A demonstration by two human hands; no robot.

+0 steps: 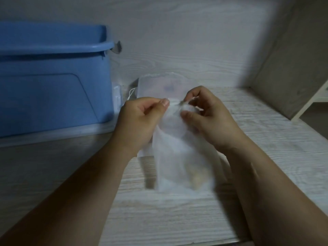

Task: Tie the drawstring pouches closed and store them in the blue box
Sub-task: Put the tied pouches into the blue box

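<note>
A sheer white drawstring pouch (179, 157) hangs over the table, blurred, with pale lumps near its bottom. My left hand (140, 121) pinches the pouch's gathered top from the left. My right hand (207, 114) pinches the same top from the right, fingers curled around the fabric and string. Behind my hands lies another white pouch (156, 86), flat on the table, with a loose white string (131, 94) at its left. The blue box (51, 82) stands at the left, its opening facing up.
The pale wood-grain table (275, 139) runs to a wall at the back. A white block (117, 98) sits against the box's right side. A grey latch (118, 47) sticks out from the box's rim. A beige panel and white frame (312, 96) stand at the right.
</note>
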